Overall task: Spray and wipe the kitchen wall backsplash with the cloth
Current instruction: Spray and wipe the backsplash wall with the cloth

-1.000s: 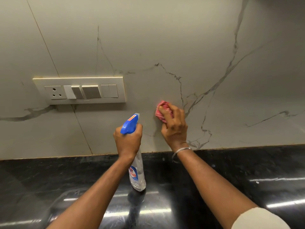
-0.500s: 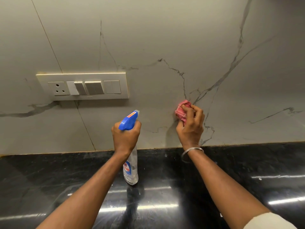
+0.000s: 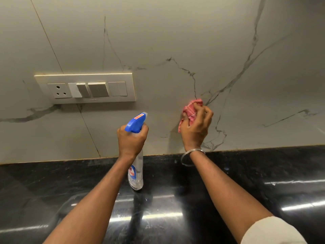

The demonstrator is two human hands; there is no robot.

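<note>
One crumpled pink cloth (image 3: 190,110), pale stripes

Both forearms are bare. Just behind the grip of the right hand (image 3: 195,127), a thin silver-coloured bangle (image 3: 192,156) sits loose round the wrist, a plain narrow ring with a bright sheen. Far back from that grip, past the elbow, a cream sleeve (image 3: 270,231) of plain, soft-looking cloth begins. Behind the grip of the left hand (image 3: 131,140), the arm is bare as far back as it shows.

Glossy black stone counter (image 3: 263,173); matt veined marble-look backsplash (image 3: 175,32); clear plastic spray bottle (image 3: 137,175); pink cloth (image 3: 190,110).
</note>
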